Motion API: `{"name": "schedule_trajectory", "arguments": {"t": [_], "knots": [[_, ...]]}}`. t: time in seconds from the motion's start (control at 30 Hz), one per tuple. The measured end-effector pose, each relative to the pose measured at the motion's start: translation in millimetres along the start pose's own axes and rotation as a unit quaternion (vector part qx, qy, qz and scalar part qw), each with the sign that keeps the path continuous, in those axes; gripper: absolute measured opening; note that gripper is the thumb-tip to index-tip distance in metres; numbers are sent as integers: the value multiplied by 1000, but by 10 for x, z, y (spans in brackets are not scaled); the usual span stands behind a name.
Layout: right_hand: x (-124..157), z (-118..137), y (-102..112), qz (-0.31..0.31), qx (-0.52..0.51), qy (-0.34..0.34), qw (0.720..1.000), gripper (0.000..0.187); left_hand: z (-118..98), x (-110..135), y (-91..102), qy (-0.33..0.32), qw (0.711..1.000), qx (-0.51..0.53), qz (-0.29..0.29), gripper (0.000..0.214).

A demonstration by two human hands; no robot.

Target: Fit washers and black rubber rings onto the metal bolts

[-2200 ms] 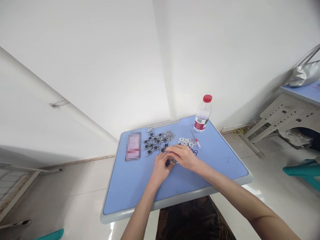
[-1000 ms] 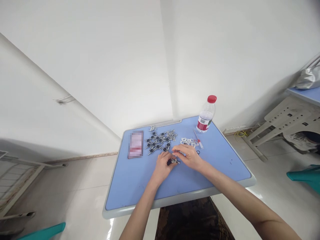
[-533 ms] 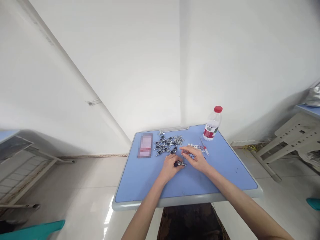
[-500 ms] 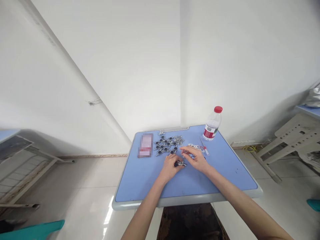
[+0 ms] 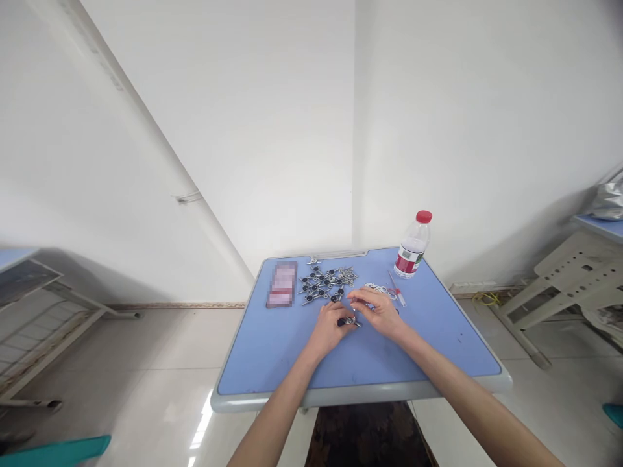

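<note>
Close to the middle of the blue desk, my left hand is closed around a small metal fitting with a dark part. My right hand hovers just beside it, thumb and fingertips pinched together above the fitting; whatever they hold is too small to make out. Beyond my hands lies a spread of similar metal fittings with round black pieces. Plain silver fittings are heaped at its right side. Small white ring-like pieces lie behind my right hand.
A slim pointed tool with red and clear parts lies right of the white pieces. A red-capped water bottle stands at the back right. A blurred-out flat rectangle lies at the left. The wall rises behind the desk.
The camera view has shifted slightly. My right fingertips have come closer together and a little lower towards the fitting; my left hand keeps its hold.
</note>
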State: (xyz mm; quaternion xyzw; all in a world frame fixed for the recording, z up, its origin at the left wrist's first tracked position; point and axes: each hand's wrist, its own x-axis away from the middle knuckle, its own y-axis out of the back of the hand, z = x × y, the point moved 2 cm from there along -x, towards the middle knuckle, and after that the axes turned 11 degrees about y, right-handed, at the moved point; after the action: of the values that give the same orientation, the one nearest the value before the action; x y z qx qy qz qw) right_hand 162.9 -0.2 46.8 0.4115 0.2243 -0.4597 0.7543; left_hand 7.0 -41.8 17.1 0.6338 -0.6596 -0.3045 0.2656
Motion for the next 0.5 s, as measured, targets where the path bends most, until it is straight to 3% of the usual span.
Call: {"name": "schedule_trajectory", "arguments": {"t": [0.5], "knots": [[30, 6, -23, -31, 35, 14, 999, 18, -4, 6, 8, 6, 1000, -1, 4, 10]]}}
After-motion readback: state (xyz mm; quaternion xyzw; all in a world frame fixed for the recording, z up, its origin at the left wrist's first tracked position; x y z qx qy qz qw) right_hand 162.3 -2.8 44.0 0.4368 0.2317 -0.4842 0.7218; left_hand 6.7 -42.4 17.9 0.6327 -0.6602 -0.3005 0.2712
